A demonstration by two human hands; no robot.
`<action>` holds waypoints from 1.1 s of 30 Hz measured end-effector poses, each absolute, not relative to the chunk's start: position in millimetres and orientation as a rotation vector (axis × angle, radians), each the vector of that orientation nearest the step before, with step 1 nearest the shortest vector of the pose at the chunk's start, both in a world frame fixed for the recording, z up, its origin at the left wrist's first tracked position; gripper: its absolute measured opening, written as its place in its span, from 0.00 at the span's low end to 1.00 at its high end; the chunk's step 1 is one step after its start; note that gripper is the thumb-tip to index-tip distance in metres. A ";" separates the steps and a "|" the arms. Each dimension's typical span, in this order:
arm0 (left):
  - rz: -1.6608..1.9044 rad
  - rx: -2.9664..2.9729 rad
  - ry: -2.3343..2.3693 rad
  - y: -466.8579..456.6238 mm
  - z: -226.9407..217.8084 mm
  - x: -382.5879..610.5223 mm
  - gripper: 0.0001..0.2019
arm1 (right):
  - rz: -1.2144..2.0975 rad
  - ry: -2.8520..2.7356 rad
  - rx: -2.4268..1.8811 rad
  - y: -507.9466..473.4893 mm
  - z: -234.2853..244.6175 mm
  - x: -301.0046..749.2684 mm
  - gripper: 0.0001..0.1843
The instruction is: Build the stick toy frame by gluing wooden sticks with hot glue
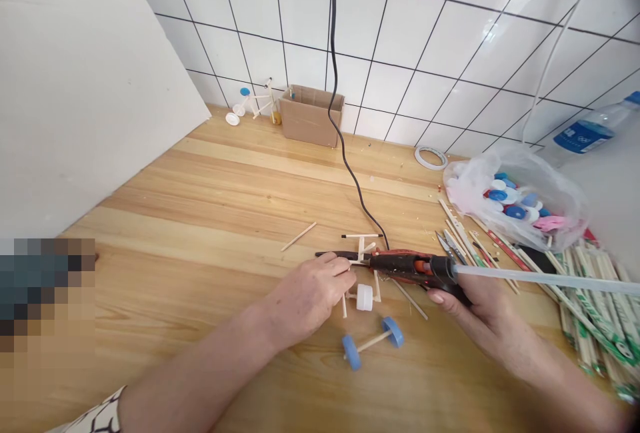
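Observation:
My right hand [483, 306] is wrapped round a black and red hot glue gun [405, 266], with a long clear glue stick [530, 276] sticking out of its back end. The gun's tip points left, close to the fingers of my left hand [313, 293]. Those fingers pinch a small frame of wooden sticks [362, 248], partly hidden behind the hand and the gun. A white bottle cap [365, 298] sits at the frame's near side. Nearer to me lie two blue bottle caps [351, 352] joined by a wooden stick [373, 342].
A cardboard box [313, 116] and a stick-and-cap model [255, 103] stand against the tiled wall. At right are a tape roll [431, 158], a plastic bag of bottle caps [517, 196], scissors [445, 245] and wrapped chopsticks [595, 300]. A black cord [353, 173] crosses the table.

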State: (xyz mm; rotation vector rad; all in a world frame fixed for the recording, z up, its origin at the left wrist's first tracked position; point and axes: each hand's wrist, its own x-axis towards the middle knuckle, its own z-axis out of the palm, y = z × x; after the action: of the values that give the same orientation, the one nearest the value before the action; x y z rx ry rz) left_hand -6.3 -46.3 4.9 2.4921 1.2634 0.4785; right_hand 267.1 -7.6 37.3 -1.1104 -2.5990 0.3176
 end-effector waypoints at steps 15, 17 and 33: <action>0.508 2.517 1.277 -46.5 4.6 -6.7 0.15 | 0.271 -2.607 -1.067 -7.8 43.2 263.6 0.10; 0.529 2.521 1.266 -46.2 4.4 -6.9 0.15 | 0.274 -2.603 -1.074 -7.5 42.7 264.0 0.11; 0.496 2.521 1.275 -46.0 3.5 -7.4 0.15 | 0.306 -2.607 -1.092 -6.8 41.7 267.2 0.12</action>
State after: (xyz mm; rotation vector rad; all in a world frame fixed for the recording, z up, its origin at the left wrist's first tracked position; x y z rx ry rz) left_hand -7.4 -46.0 3.5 2.5210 1.2750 0.4957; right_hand 267.2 -6.8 41.7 -1.0917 -2.6073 0.3056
